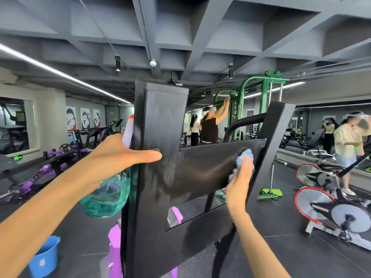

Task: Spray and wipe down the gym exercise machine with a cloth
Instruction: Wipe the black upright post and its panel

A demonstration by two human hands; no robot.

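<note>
A black steel machine frame (160,121) fills the middle of the view, with a wet-streaked crossbar (204,165) between its two uprights. My right hand (240,181) presses a blue cloth (244,157) against the crossbar's right end. My left hand (114,155) holds a green see-through spray bottle (108,195) with a white and red nozzle (128,129) beside the left upright; my thumb lies straight across that upright. The fingers round the bottle are hidden.
A blue bucket (45,257) stands on the floor at lower left. Purple machines (40,177) are at left, spin bikes (331,209) at right, a green cable rack (261,101) behind. Other people stand beyond the frame and at far right.
</note>
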